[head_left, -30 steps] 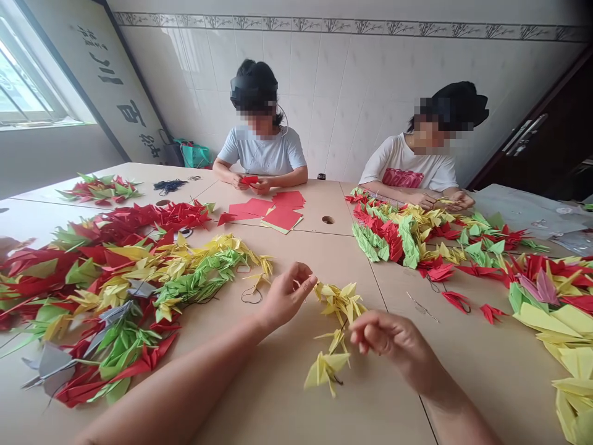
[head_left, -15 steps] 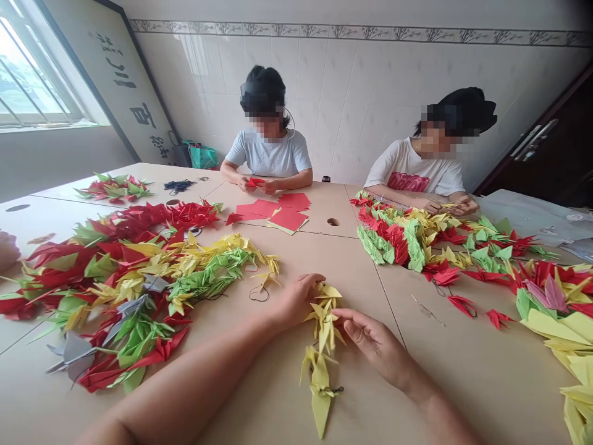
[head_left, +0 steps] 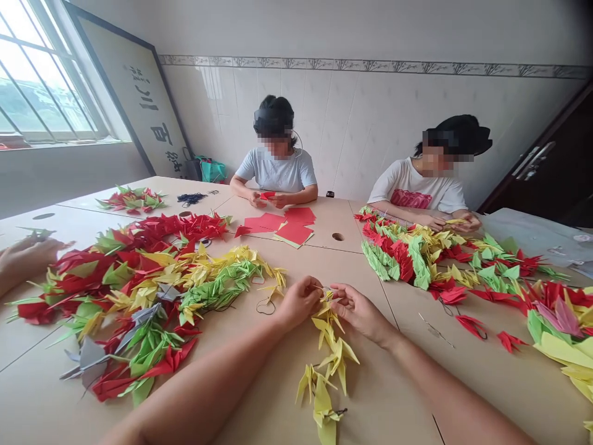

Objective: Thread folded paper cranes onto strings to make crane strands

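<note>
A string of yellow paper cranes [head_left: 336,355] lies on the table before me, with a dark knotted end near its bottom crane. At its upper end my left hand [head_left: 300,304] is closed, thumb and finger pinching the strand. A thin, pale line, perhaps a needle or thread, shows by those fingertips. Close beside it, my right hand [head_left: 359,312] has its fingers curled onto the top yellow crane, so the two hands almost meet. What lies between the fingertips is partly covered.
To the left spreads a heap of red, green, yellow and grey cranes [head_left: 152,266]; another pile [head_left: 412,247] lies at right. A needle [head_left: 435,329] rests nearby. Two co-workers sit opposite, behind red paper squares [head_left: 294,232]. Another person's hand [head_left: 32,259] is at the left edge.
My right hand has moved up from the middle of the yellow string to its top, beside my left hand, and its fingers have closed. The view has tilted upward; the other person's hand at left shows more.
</note>
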A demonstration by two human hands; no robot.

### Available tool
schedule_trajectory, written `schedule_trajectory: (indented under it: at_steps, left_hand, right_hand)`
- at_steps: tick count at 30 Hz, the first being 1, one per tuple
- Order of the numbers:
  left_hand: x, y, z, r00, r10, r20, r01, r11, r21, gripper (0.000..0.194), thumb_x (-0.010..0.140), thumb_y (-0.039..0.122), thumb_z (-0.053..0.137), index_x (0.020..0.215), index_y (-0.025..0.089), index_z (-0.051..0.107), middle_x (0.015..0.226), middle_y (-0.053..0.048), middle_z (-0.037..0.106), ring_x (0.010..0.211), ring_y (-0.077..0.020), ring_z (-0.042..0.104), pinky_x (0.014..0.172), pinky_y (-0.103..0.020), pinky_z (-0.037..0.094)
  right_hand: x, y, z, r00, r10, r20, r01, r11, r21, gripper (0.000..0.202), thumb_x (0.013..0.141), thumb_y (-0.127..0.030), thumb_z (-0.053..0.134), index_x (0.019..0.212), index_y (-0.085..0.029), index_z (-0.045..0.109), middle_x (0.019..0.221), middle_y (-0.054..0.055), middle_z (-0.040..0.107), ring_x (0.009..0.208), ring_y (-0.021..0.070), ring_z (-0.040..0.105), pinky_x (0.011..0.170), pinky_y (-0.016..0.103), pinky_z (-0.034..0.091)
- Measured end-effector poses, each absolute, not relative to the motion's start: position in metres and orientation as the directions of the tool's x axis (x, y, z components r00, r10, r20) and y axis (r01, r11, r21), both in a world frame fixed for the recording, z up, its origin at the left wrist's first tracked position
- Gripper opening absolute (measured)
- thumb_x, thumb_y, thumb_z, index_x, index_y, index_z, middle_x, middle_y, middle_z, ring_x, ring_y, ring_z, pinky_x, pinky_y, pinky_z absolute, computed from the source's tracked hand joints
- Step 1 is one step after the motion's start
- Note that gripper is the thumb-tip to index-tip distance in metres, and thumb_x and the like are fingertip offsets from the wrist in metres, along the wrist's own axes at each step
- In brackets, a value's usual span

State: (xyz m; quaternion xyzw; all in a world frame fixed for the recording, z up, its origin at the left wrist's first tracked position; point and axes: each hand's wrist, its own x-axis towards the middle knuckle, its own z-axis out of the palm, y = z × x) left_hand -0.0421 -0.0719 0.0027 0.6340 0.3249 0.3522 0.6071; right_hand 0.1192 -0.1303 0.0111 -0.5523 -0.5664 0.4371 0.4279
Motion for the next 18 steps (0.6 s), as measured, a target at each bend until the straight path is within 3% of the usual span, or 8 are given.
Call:
schedule_trajectory:
  at_steps: [3, 8, 12, 18]
  left_hand:
    - [-0.044, -0.074, 0.008, 0.551, 0.835, -0.001, -0.129, 0.087, 0.988, 0.032, 0.073, 0.044, 0.059, 0.084, 0.017, 0.049, 0.074, 0.001, 0.053, 0.061, -0.008, 0.051, 0.056, -0.02, 0.041]
    - [-0.046, -0.079, 0.015, 0.644, 0.749, -0.154, -0.242, 0.391, 0.888, 0.046, 0.076, 0.05, 0.055, 0.112, 0.024, 0.043, 0.088, -0.002, 0.057, 0.076, -0.0131, 0.059, 0.066, -0.026, 0.045]
    - [-0.049, -0.077, 0.018, 0.717, 0.675, -0.175, -0.23, 0.467, 0.854, 0.059, 0.072, 0.034, 0.066, 0.122, 0.025, 0.037, 0.1, -0.006, 0.058, 0.082, -0.0138, 0.06, 0.072, -0.026, 0.043]
    - [-0.054, -0.073, 0.019, 0.784, 0.57, -0.244, -0.202, 0.607, 0.769, 0.052, 0.072, 0.025, 0.065, 0.119, 0.021, 0.042, 0.085, -0.004, 0.061, 0.071, -0.0139, 0.061, 0.069, -0.027, 0.044]
  right_hand:
    - [0.111, -0.117, 0.012, -0.065, 0.997, 0.033, 0.149, 0.042, -0.988, 0.043, 0.073, -0.046, 0.063, 0.105, -0.018, 0.057, 0.092, 0.006, 0.065, 0.089, 0.0202, 0.061, 0.082, 0.036, 0.047]
    - [0.11, -0.109, 0.012, -0.004, 0.999, -0.048, -0.083, -0.048, -0.995, 0.041, 0.072, -0.047, 0.064, 0.101, -0.018, 0.059, 0.088, 0.005, 0.067, 0.083, 0.0198, 0.062, 0.073, 0.032, 0.049]
    - [0.119, -0.113, 0.017, 0.027, 0.996, -0.091, -0.18, -0.084, -0.98, 0.038, 0.072, -0.043, 0.066, 0.102, -0.02, 0.058, 0.089, 0.004, 0.066, 0.076, 0.0155, 0.06, 0.066, 0.027, 0.047]
    - [0.13, -0.115, 0.022, 0.041, 0.995, -0.096, -0.172, -0.087, -0.981, 0.035, 0.072, -0.041, 0.067, 0.1, -0.021, 0.061, 0.086, 0.002, 0.066, 0.072, 0.0133, 0.057, 0.063, 0.025, 0.045]
